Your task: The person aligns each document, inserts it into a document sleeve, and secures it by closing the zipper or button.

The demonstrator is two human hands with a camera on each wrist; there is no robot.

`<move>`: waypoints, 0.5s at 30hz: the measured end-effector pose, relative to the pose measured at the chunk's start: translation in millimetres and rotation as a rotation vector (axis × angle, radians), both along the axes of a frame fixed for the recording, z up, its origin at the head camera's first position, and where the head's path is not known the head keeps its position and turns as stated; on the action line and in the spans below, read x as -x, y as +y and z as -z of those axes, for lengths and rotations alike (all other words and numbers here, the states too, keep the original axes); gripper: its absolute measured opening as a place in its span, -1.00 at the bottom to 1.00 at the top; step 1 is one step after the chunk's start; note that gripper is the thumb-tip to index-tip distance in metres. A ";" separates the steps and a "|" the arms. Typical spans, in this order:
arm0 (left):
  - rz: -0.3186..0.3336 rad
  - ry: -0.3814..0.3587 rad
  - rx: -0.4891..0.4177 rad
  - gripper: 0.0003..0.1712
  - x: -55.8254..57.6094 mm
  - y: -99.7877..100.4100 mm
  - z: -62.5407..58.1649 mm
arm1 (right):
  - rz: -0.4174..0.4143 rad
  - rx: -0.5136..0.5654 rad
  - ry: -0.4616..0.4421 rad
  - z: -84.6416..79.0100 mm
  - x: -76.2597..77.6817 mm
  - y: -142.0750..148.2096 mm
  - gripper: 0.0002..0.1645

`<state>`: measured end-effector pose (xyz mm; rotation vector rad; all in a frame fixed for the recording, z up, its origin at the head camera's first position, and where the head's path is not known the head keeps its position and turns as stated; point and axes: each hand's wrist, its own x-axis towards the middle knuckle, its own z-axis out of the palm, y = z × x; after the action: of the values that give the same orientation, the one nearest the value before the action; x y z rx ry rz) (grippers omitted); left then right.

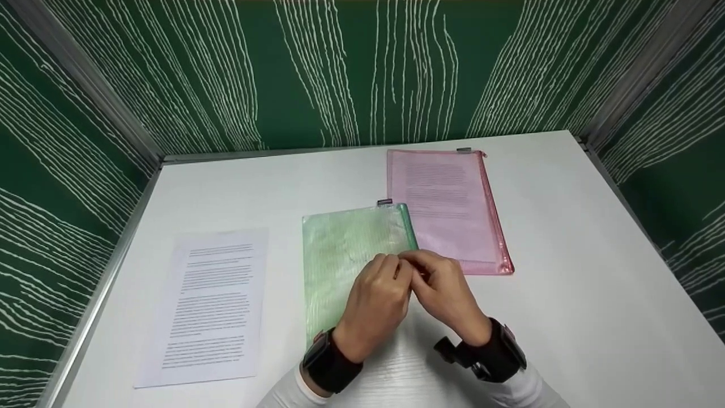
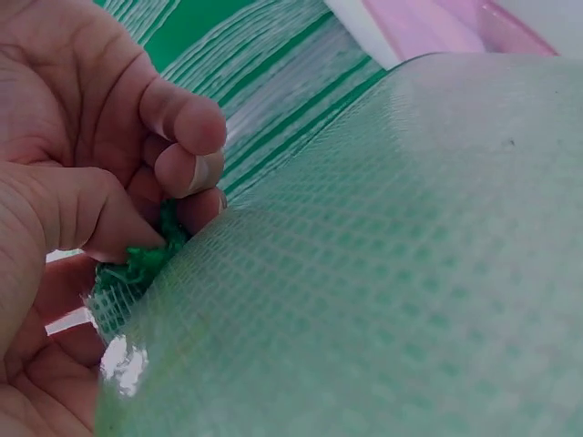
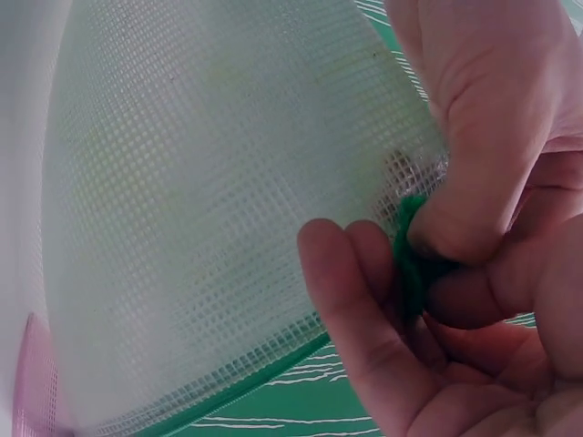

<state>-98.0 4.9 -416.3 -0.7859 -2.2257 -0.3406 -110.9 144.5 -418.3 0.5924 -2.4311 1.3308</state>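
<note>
My left hand [image 1: 376, 294] and right hand [image 1: 447, 289] pinch bunched green zip end [image 2: 148, 262] on green folder [image 1: 342, 243], centre of frame. Likely working zip; next move probably calls for firm corner grip, steady pull.

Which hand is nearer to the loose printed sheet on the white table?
Left. The left hand is to the right of the printed sheet, at the green folder; the right hand is farther right, near the pink folder's lower edge.

Head camera looks down, 2 wrist cameras close-up.
</note>
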 end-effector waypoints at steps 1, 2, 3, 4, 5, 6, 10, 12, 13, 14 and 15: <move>-0.004 -0.002 0.002 -0.96 -0.4 0.0 -0.2 | 0.000 -0.006 0.000 -0.1 -0.1 -0.1 -0.79; -0.009 -0.005 0.006 -0.95 -0.6 0.0 -0.3 | 0.000 -0.008 -0.003 -0.5 -0.3 -0.3 -0.80; -0.014 -0.005 0.009 -0.94 -0.7 0.2 0.0 | 0.000 -0.010 -0.008 -1.0 -0.6 -0.4 -0.80; -0.020 -0.003 0.012 -0.95 -0.8 0.5 0.3 | 0.002 -0.008 -0.017 -1.3 -0.8 -0.4 -0.80; -0.025 -0.001 0.014 -0.97 -0.7 0.9 0.7 | 0.004 -0.005 -0.026 -2.0 -1.3 -0.5 -0.80; -0.032 0.001 0.016 -0.96 -0.8 1.3 0.7 | 0.003 0.000 -0.038 -2.7 -1.7 -0.5 -0.80; -0.055 0.004 0.013 -0.89 -0.2 2.9 0.9 | -0.005 0.027 -0.057 -4.9 -3.4 -0.9 -0.82; -0.063 0.001 0.004 -0.88 0.3 3.4 1.0 | -0.013 0.033 -0.052 -5.2 -3.8 -1.1 -0.82; -0.066 0.001 0.001 -0.87 0.5 3.6 1.1 | -0.015 0.032 -0.045 -5.2 -3.7 -1.3 -0.82; -0.069 0.003 0.001 -0.87 0.7 3.7 1.2 | -0.015 0.032 -0.042 -5.1 -3.7 -1.4 -0.82; -0.071 0.002 -0.001 -0.87 0.9 3.7 1.3 | -0.015 0.032 -0.038 -4.9 -3.5 -1.5 -0.82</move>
<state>-98.9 8.7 -417.6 -0.7044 -2.2451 -0.3063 -107.4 143.1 -413.3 0.5829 -2.4356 1.3961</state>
